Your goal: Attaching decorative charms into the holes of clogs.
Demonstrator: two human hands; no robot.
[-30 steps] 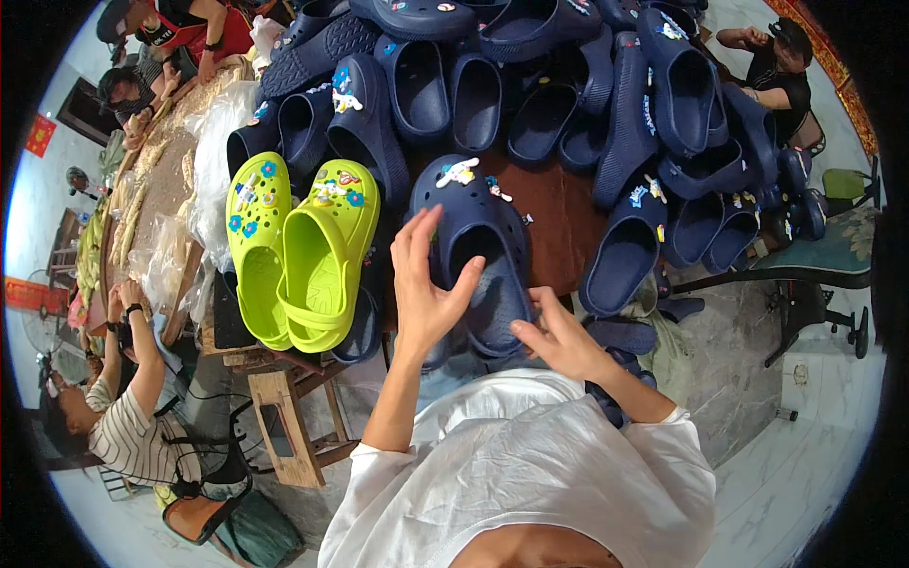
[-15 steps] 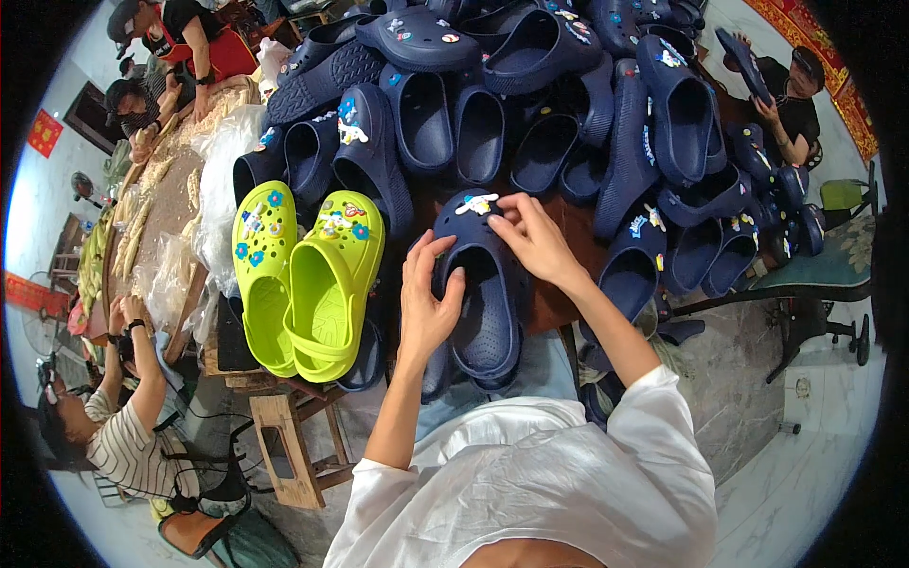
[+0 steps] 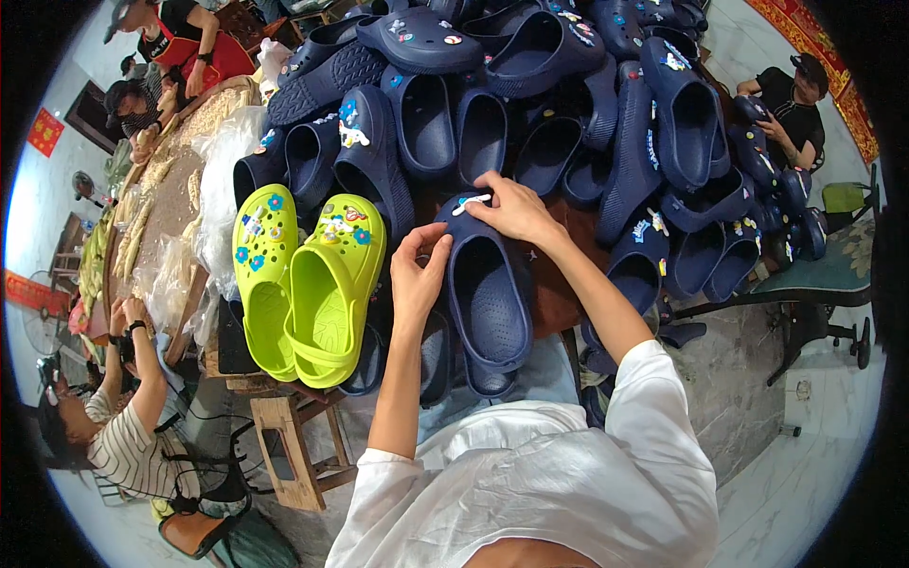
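Observation:
A navy blue clog (image 3: 488, 298) lies in front of me on the table, toe pointing away. My left hand (image 3: 418, 275) grips its left side wall. My right hand (image 3: 511, 208) rests on the toe and pinches a small white charm (image 3: 471, 202) against it. To the left stands a pair of lime green clogs (image 3: 303, 284) with coloured charms on their toes.
A big heap of navy clogs (image 3: 568, 85) fills the table behind and to the right. Clear plastic bags (image 3: 222, 189) lie at the left. A person in a striped shirt (image 3: 123, 435) sits low at the left, another in black (image 3: 795, 114) at the far right. A wooden stool (image 3: 294, 445) stands below.
My right hand rose from my lap to the toe of the navy clog with the white charm. My left hand closed onto the clog's side. The view shifted closer to the table.

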